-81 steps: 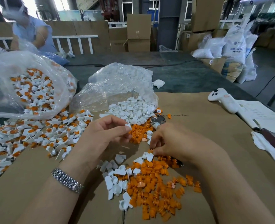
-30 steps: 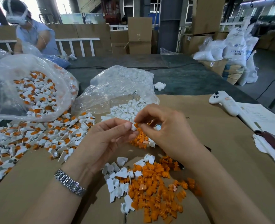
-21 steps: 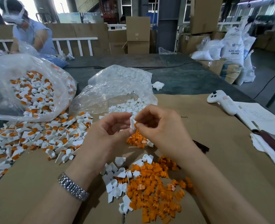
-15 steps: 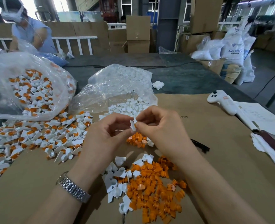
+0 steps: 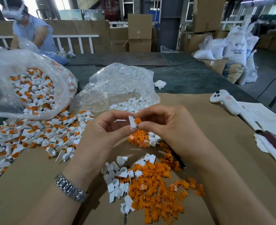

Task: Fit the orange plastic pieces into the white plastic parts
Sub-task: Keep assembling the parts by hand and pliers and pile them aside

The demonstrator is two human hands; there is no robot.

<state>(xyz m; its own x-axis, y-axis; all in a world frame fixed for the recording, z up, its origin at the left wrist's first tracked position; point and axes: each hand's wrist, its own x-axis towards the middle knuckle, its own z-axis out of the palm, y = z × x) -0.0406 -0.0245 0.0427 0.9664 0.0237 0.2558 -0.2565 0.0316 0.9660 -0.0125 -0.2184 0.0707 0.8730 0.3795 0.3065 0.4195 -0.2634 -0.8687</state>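
My left hand (image 5: 101,135) pinches a small white plastic part (image 5: 132,121) between thumb and forefinger, above the cardboard. Against its right side sits an orange piece (image 5: 137,120), pinched by my right hand (image 5: 168,127). The two pieces touch; whether the orange one is seated I cannot tell. Below my hands lies a loose heap of orange pieces (image 5: 156,192) with several white parts (image 5: 117,181) on its left. A smaller orange cluster (image 5: 138,138) lies just under my fingers.
A pile of fitted white-and-orange parts (image 5: 36,135) spreads at the left, below a clear bag (image 5: 28,83) of the same. A bag of white parts (image 5: 117,88) lies behind my hands. A white controller (image 5: 223,101) and papers (image 5: 264,117) lie at right. Another person (image 5: 30,28) works at far left.
My right hand picked an orange piece from the heap and rose to meet my left hand. The orange piece now rests against the white part held there.
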